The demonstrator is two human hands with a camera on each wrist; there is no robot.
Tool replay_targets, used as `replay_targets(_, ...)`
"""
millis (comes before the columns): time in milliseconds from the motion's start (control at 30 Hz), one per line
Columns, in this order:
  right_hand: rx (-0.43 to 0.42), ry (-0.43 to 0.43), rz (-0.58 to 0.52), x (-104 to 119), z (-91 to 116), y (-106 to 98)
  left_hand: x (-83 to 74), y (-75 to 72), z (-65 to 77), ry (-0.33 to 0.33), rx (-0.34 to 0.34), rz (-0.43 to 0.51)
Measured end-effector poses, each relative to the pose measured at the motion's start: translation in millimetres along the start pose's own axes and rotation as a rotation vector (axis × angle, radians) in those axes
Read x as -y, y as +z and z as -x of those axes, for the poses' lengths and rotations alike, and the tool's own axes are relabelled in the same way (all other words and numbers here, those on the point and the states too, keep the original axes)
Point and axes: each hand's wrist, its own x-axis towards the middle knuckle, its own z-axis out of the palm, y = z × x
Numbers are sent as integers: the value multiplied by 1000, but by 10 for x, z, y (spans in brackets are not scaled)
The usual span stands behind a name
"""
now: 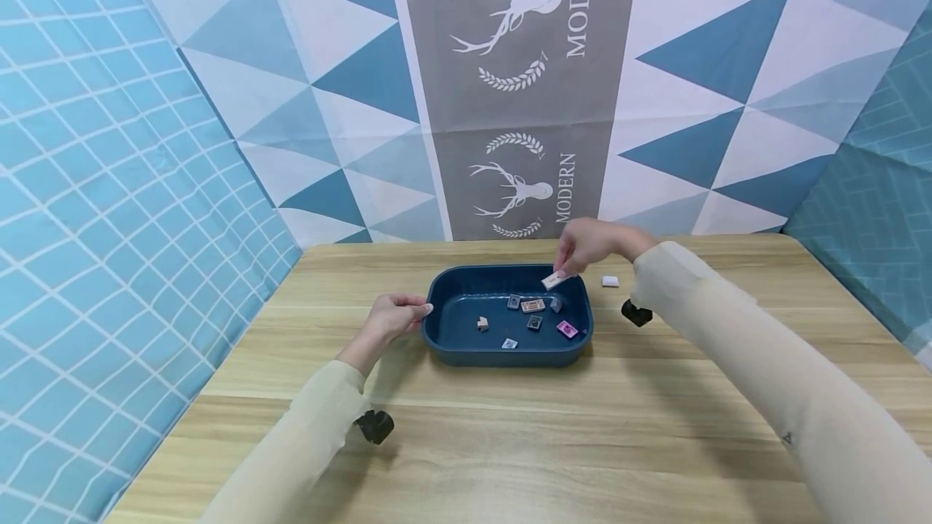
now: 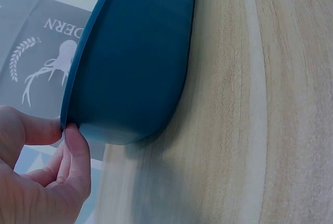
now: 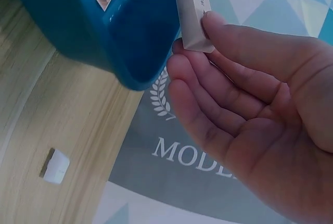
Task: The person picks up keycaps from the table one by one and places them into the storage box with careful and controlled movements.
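A dark blue tray (image 1: 502, 358) with rounded corners stands on the wooden table. At its left end my left hand (image 1: 393, 314) pinches the rim between thumb and fingers, clearly seen in the left wrist view on the tray wall (image 2: 135, 52). Over the back right corner, my right hand (image 1: 588, 244) holds a pale, wide keycap (image 3: 192, 13) marked "Enter" between thumb and fingers. Inside the tray lie several small keycaps, among them a pink one (image 1: 567, 330), a dark one (image 1: 535, 322) and a beige wide one (image 1: 532, 306).
To the right of the tray a small white keycap (image 1: 609, 282) lies on the table (image 1: 466, 443). A patterned cloth (image 1: 520, 103) hangs behind the table, and a blue checked one (image 1: 124, 209) along the left. Dark wrist cameras (image 1: 374, 426) hang below both sleeves.
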Motion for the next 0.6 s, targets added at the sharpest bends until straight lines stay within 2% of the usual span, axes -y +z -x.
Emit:
replay_targets(367,25,-4,29,194,-152,25,3,2,-12,-8,-3,-8)
replay_targets(600,42,28,43,268,-235,52,1,-9,6,1,-2,-6)
